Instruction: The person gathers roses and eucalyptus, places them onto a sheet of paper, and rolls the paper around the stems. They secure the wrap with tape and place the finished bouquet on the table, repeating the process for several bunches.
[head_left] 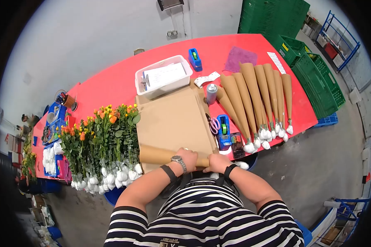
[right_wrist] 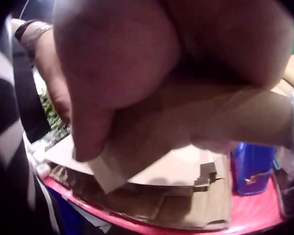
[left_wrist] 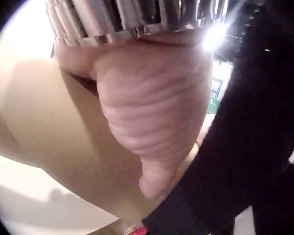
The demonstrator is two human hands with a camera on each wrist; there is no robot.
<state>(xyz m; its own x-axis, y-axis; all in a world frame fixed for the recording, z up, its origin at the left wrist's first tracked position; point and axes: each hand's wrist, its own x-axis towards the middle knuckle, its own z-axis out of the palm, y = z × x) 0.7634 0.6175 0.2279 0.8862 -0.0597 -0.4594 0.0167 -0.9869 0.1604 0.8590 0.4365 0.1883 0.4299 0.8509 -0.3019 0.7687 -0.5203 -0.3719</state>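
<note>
A rolled brown paper cone [head_left: 156,155] lies sideways along the near edge of a stack of flat brown paper [head_left: 171,119], its wide end to the left. The left hand [head_left: 187,159] grips the cone's narrower part; in the left wrist view that hand [left_wrist: 152,107] lies over the paper [left_wrist: 88,161]. At the narrow end, the right hand [head_left: 218,163] holds the roll. Seen from the right wrist, the right hand [right_wrist: 122,58] curls over the paper roll [right_wrist: 235,115], with a loose paper corner below the thumb. White wrapping shows at the roll's far right.
Flower bunches [head_left: 107,140] with white-wrapped stem ends lie left. Several finished paper cones [head_left: 251,94] lie right. Nearby are a blue tape dispenser [head_left: 224,133], a phone [head_left: 237,145], a spray can [head_left: 211,94], purple scissors [head_left: 214,125] and a white bin [head_left: 156,91].
</note>
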